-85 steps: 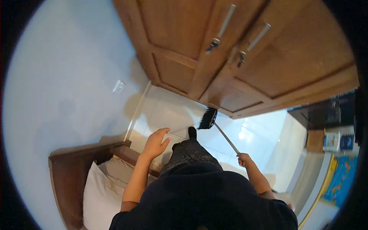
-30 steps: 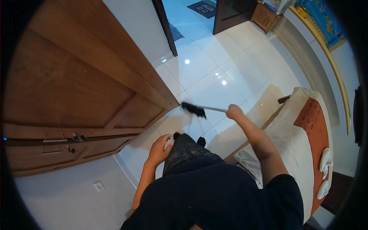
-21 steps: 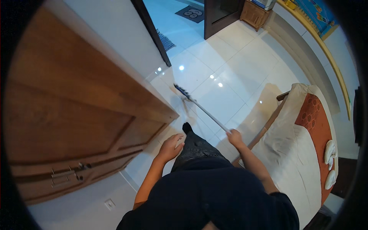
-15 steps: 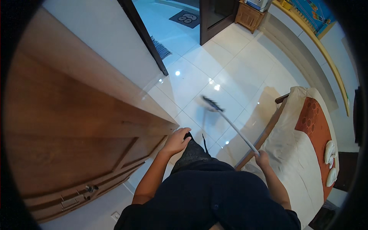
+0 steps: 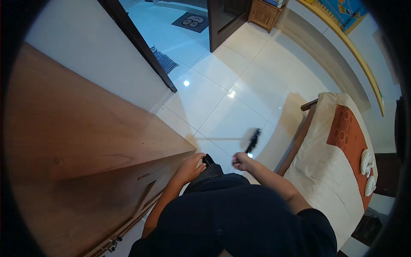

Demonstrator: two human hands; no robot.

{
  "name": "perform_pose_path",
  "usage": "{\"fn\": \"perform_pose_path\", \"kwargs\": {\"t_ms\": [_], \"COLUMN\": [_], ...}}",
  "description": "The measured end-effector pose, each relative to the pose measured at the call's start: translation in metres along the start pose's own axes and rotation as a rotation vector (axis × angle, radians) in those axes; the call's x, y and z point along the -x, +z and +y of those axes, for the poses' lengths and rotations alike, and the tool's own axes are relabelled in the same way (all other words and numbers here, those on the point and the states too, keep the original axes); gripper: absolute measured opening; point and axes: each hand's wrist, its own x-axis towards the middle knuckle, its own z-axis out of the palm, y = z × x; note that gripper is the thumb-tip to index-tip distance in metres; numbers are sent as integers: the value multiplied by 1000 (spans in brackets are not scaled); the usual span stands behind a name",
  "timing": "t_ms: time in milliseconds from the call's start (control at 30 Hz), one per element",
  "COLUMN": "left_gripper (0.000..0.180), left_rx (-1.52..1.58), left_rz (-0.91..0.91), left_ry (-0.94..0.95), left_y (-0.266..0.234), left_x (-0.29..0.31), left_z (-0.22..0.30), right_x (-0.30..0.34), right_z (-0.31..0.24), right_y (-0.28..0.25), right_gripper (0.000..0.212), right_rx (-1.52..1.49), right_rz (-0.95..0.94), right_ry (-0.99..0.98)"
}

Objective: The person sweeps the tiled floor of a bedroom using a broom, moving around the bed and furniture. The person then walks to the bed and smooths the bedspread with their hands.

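While the broom (image 5: 254,138) is blurring with motion, its head is standing at one o'clock from the person's body, nearer the bed (image 5: 322,187) than a moment ago. The right hand (image 5: 242,162) is closing its fingers around the shaft just below that head as seen from above; it is now lying at half past twelve, in front of the body, where a moment ago it was hanging beside the bed at three o'clock. This shift is apparently bringing the stroke across to the bed side, away from the wardrobe (image 5: 102,141) at nine o'clock. Blur is hiding the bristles, so I cannot tell whether they are touching the tiled floor (image 5: 239,68).

At ten o'clock the left hand (image 5: 191,167) is curving with its fingers loosely parted, gripping nothing that shows, and is hovering just beside the wardrobe's corner; whether it is touching the wood I cannot tell.

That corner is jutting in at half past ten, and the bed's wooden rail (image 5: 295,147) is running along two o'clock, so these two edges are narrowing the room nearest the person. Beyond them the tiles are opening wide toward twelve o'clock, where a small cabinet (image 5: 264,16) is standing by the wall, while the doorway past the dark door (image 5: 227,25) is opening at eleven.
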Motion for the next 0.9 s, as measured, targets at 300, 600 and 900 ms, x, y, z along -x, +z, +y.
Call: {"fn": "perform_pose_path", "kwargs": {"t_ms": [300, 600, 900], "left_gripper": [32, 31, 31], "left_rx": [5, 36, 18], "left_rz": [54, 126, 278], "left_ry": [-7, -95, -220], "left_y": [-17, -32, -64], "left_x": [-15, -63, -154], "left_z": [-10, -8, 23], "right_x": [-49, 79, 33], "right_z": [-60, -209, -368], "right_y": [56, -48, -59], "right_gripper": [9, 6, 16], "right_rx": [-187, 100, 591], "right_rz": [-291, -141, 341], "right_ry": [164, -218, -261]}}
